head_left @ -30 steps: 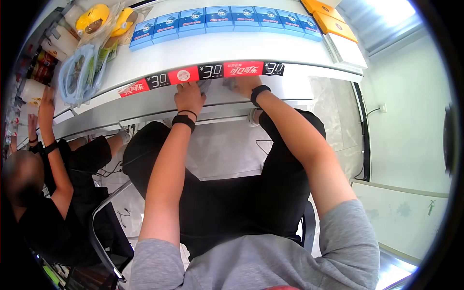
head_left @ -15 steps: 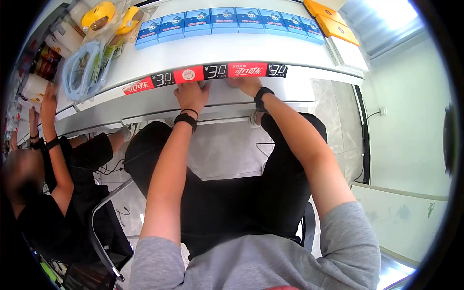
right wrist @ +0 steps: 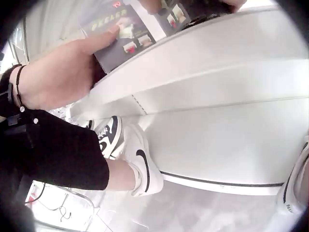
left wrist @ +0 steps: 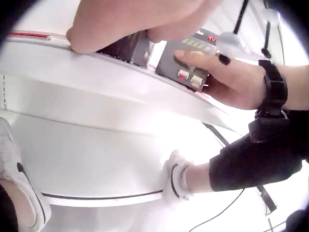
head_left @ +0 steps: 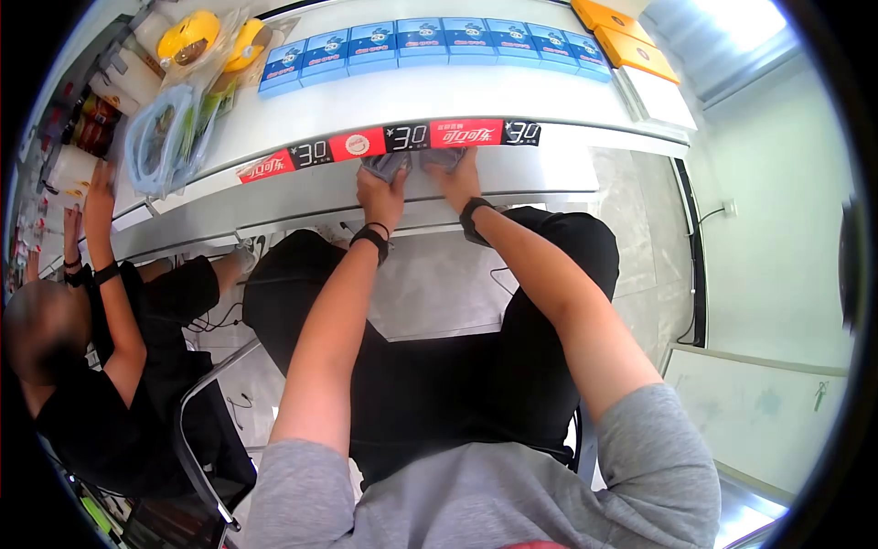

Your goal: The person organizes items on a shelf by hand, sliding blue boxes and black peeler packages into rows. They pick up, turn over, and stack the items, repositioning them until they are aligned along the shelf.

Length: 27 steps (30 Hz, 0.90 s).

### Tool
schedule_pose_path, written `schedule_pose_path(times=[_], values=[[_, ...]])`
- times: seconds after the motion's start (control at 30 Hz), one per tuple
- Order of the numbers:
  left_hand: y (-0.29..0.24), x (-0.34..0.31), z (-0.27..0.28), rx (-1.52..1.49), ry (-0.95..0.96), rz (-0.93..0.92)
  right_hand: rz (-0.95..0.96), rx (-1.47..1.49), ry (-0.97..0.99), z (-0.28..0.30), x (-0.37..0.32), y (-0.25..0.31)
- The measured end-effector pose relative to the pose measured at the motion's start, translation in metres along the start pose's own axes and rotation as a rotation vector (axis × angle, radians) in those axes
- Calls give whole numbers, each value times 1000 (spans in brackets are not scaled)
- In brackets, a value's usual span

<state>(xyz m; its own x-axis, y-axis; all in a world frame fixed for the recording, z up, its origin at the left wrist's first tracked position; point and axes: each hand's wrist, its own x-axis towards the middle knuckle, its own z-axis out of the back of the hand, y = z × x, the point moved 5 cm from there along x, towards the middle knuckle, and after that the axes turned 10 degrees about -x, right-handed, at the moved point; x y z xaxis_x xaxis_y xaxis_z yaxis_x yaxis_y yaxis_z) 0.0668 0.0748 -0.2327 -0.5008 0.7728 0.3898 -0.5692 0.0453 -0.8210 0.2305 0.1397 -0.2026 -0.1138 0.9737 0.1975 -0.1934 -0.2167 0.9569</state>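
My left hand (head_left: 381, 199) grips a dark grey box (head_left: 388, 166) at its side, just below the front price strip. In the right wrist view this box (right wrist: 126, 42) reads "PEELER", with the thumb on its printed face. My right hand (head_left: 457, 181) holds a similar peeler box (head_left: 444, 158) close beside it. In the left wrist view, the right thumb lies across that box's face (left wrist: 166, 60), and the left hand (left wrist: 130, 24) partly hides its own box (left wrist: 140, 52). Both boxes are at the front edge of the lower shelf (head_left: 540, 171).
Above, a white shelf (head_left: 402, 96) bears a row of blue boxes (head_left: 421, 41) and orange boxes (head_left: 636, 55). Bagged yellow toys (head_left: 187, 38) and a pale blue ring-shaped item (head_left: 151, 142) lie at left. Another person (head_left: 82, 366) sits left. The price strip (head_left: 384, 142) overhangs my hands.
Both hands have drawn back from under the price strip, and the two grey boxes now show more fully. My left hand has shifted right, nearer to the right hand.
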Motion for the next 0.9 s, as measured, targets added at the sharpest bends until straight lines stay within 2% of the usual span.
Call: schedule_pose_path(times=[0.03, 0.1, 0.13, 0.17, 0.2, 0.23, 0.3, 0.33, 0.37, 0.4, 0.43, 0.5, 0.53, 0.57, 0.6, 0.63, 0.7, 0.73, 0.77, 0.8, 0.83, 0.9], values=[[-1, 3, 1, -11, 28, 16, 3, 2, -7, 1, 0, 7], [-12, 13, 6, -22, 49, 15, -39, -421, 53, 1, -1, 31], [-10, 15, 8, -28, 112, 148, -30, -416, 46, 3, -2, 38], [-13, 16, 12, -32, 173, 280, -27, -453, 134, 2, -3, 43], [-27, 20, 22, -29, 170, 272, -28, -490, 222, 2, -5, 50], [-38, 21, 30, 78, 252, 296, -27, -483, 218, 7, -8, 57], [-76, 26, 56, 290, 402, 334, -55, -581, 361, 15, -11, 87], [-103, 18, 75, 506, 559, 174, -46, -575, 354, 27, -15, 104], [-119, 17, 93, 510, 552, 165, 117, -733, 493, 34, -24, 123], [-132, 12, 103, 512, 651, 122, 283, -891, 631, 41, -36, 141], [-145, 7, 113, 514, 750, 78, 289, -889, 622, 54, -42, 161], [-182, 1, 142, 362, 823, 91, 296, -732, 716, 73, -56, 201], [-203, 2, 159, 370, 822, 87, 299, -725, 712, 81, -58, 218], [-223, 5, 175, 192, 828, 161, 374, -545, 660, 89, -59, 241], [-234, 8, 183, 12, 826, 232, 449, -367, 608, 95, -57, 260], [-228, 12, 185, 17, 819, 225, 459, -364, 605, 93, -54, 268], [-231, 36, 197, -460, 482, 59, 221, 98, 316, 100, -31, 279], [-234, 44, 201, -629, 459, 213, 230, 100, 312, 97, -22, 288], [-239, 52, 195, -627, 460, 202, 134, 220, 263, 96, -8, 292], [-244, 63, 192, -847, 311, 218, 38, 339, 215, 94, 3, 294], [-246, 73, 190, -1063, 154, 234, 47, 341, 214, 88, 12, 293], [-228, 89, 169, -1093, 90, 165, 110, 302, -114, 91, 26, 276]])
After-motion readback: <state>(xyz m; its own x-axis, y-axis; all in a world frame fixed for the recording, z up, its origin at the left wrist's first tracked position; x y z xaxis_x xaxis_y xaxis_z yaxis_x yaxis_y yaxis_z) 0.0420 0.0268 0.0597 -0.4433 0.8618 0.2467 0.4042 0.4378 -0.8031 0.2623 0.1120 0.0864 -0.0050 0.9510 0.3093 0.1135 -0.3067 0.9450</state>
